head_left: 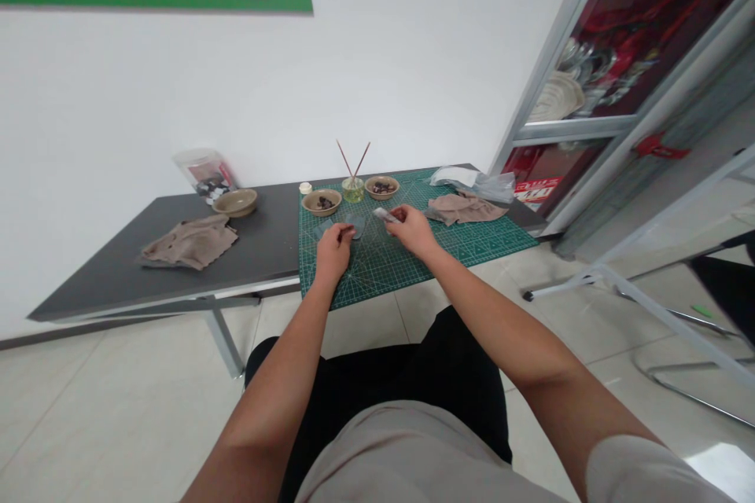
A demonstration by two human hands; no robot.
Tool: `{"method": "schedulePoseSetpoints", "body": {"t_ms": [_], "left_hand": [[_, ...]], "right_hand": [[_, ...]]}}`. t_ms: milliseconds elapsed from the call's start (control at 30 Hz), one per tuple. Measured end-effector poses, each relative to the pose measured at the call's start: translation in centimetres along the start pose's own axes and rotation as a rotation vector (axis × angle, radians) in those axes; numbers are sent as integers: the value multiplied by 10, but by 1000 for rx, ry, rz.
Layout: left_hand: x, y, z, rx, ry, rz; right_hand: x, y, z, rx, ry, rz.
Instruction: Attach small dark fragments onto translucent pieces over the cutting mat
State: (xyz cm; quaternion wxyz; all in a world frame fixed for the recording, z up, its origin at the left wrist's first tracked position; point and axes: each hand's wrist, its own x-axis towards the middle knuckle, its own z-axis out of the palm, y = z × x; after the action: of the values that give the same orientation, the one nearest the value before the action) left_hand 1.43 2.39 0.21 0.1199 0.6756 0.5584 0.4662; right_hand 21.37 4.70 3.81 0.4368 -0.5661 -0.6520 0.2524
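Note:
My left hand [335, 250] is over the green cutting mat [383, 267], its fingers closed at the edge of a clear, thin plastic piece [355, 225]. To its right, my right hand [410, 228] pinches a small whitish item [384, 215], too small to name. Behind my hands, a tan bowl [322, 203] holds dark pieces, and a second bowl [382, 187] also has dark pieces in it. Between the bowls, a container of yellowish liquid [353, 189] has two thin sticks [362, 160] leaning out of it. A small white round item [305, 188] sits by the left bowl.
Brown cloth [467, 207] and clear plastic packaging [475, 181] lie on the mat's right side. On the dark table [259, 251] at left are another brown cloth [192, 242], a bowl [236, 203] and a clear jar [204, 175]. A white wall stands behind.

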Motion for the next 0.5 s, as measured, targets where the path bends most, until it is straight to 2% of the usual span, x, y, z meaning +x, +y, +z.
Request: {"method": "schedulePoseSetpoints", "body": {"t_ms": [133, 333, 500], "left_hand": [[-2, 1, 1, -52, 21, -63], [-4, 5, 0, -31, 45, -71], [-4, 6, -1, -27, -22, -12]], "right_hand": [[9, -2, -14, 27, 39, -136], [0, 16, -10, -82, -76, -42], [-4, 26, -1, 47, 1, -112]]}}
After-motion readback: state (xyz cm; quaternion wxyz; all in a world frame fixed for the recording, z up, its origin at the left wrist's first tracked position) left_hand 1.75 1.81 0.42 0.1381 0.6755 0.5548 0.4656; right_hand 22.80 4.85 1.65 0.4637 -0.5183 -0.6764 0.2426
